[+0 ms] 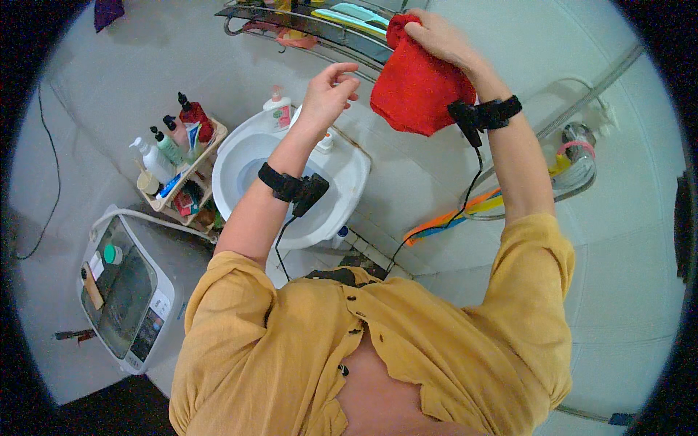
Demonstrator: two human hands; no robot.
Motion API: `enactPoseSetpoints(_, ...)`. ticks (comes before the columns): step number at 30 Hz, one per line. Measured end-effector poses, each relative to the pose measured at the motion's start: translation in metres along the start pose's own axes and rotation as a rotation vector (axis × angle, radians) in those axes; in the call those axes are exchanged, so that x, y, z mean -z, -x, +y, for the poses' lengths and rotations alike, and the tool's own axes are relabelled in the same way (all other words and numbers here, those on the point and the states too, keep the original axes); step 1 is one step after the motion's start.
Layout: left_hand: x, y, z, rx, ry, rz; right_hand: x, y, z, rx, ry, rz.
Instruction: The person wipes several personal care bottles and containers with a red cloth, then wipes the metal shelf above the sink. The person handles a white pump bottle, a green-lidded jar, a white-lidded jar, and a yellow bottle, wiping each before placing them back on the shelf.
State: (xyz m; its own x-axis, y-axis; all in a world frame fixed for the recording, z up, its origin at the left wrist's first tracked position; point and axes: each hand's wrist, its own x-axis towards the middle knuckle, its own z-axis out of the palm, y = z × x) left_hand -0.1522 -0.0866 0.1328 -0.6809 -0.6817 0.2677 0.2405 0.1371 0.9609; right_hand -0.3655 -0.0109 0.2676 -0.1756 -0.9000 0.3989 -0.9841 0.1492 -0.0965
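Observation:
My right hand (440, 42) is raised at the upper right and closed on a red cloth (418, 87), which hangs down from it in a bunched, folded shape. The cloth is beside the end of a wall shelf (313, 22) with metal rails. Above the white washbasin (345, 185) is my left hand (331, 94), its fingers loosely bent and apart, with nothing visible in them. Both wrists wear black straps with cables. A pump bottle (277, 109) with a pink top stands on the basin's back rim, near my left forearm.
Left of the basin, a small beige rack (196, 171) carries several bottles and tubes. A washing machine (163, 301) stands at lower left with small items on its lid. On the right wall are a metal bar (589, 94) and orange, yellow and blue strips (454, 218).

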Motion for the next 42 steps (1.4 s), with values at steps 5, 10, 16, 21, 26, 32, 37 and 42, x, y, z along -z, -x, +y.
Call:
enactPoseSetpoints(5,-0.014,-0.005,0.0,-0.062,0.007,-0.003,0.061,0.03,-0.002,-0.15,-0.141,0.124)
enactPoseSetpoints(10,-0.021,-0.01,0.0,-0.265,-0.155,0.005,0.083,0.051,0.0,-0.098,-0.082,0.155)
enactPoseSetpoints(16,-0.03,-0.011,0.015,-0.606,-0.473,0.081,0.026,0.039,0.008,-0.025,0.056,0.026)
enactPoseSetpoints(21,-0.039,-0.012,0.028,-0.676,-0.584,0.078,0.001,0.017,0.023,0.044,0.037,-0.17)
enactPoseSetpoints(26,-0.044,-0.023,0.028,-0.725,-0.643,0.069,-0.006,0.007,0.026,0.018,0.14,-0.3)
enactPoseSetpoints(32,-0.042,-0.031,0.023,-0.79,-0.753,0.102,0.005,0.006,0.018,-0.086,0.239,-0.304)
enactPoseSetpoints(37,-0.04,-0.033,0.023,-0.864,-0.887,0.144,0.021,0.007,0.015,-0.185,0.527,-0.233)
enactPoseSetpoints(42,-0.044,-0.036,0.025,-0.893,-0.943,0.122,0.008,0.009,0.025,-0.162,0.461,-0.249)
